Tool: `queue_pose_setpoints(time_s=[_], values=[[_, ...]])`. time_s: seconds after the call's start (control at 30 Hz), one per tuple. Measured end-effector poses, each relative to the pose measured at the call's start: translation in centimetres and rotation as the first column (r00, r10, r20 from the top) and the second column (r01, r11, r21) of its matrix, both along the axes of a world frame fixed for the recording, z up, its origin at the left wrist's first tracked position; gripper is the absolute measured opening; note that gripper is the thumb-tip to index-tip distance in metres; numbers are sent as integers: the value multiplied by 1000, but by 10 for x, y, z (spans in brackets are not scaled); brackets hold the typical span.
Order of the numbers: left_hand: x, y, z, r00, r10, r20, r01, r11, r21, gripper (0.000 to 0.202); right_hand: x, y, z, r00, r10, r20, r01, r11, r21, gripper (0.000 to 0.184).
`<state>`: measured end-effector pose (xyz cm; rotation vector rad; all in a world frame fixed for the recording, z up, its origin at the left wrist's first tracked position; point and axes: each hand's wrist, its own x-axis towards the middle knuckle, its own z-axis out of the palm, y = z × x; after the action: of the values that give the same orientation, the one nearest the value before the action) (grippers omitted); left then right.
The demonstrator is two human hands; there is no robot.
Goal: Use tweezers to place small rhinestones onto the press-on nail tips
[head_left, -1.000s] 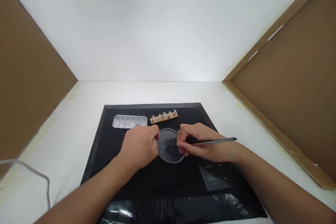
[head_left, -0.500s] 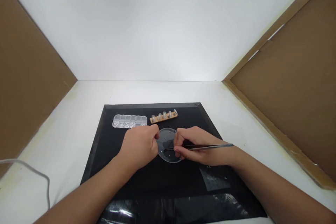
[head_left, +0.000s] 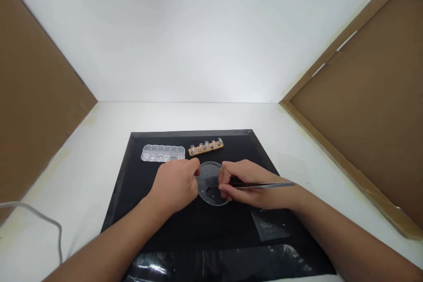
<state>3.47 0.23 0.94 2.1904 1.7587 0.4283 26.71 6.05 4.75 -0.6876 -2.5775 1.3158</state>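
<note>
My right hand (head_left: 243, 183) pinches a pair of metal tweezers (head_left: 276, 185), whose dark tips reach down into a round clear dish (head_left: 211, 199). Several tiny light specks are scattered in the dish. Closed at the dish's left rim is my left hand (head_left: 178, 183); its fingertips are turned away, so what they grip, if anything, is hidden. Behind the left hand lies a clear compartment box (head_left: 163, 149) with small pale pieces in its front row. A narrow wooden strip (head_left: 206, 147) bearing several small clear capped pieces sits behind the dish.
A black mat (head_left: 194, 233) lies under everything on the white table (head_left: 82, 163). A clear flat sheet (head_left: 269, 224) rests near the right forearm. At left a grey cable (head_left: 42, 217) curves over the table. Brown boards (head_left: 370, 97) and a white panel stand around.
</note>
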Motion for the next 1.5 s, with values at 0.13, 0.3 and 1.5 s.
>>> queue_pose_setpoints(time_s=[0.13,0.3,1.5], values=[[0,-1,-1,1000,-27,3,27,1000,-4,23,0,0,1,1000,-4,24,4,1000,-4,25],[-1,-1,-3,998,-54,9,54,999,2,23,0,0,1,999,-1,33,1,1000,19,25],[-1,-1,-5,999,-37,26,36,999,37,23,-1,-1,-9,999,13,-48,-13,1000,-9,22]])
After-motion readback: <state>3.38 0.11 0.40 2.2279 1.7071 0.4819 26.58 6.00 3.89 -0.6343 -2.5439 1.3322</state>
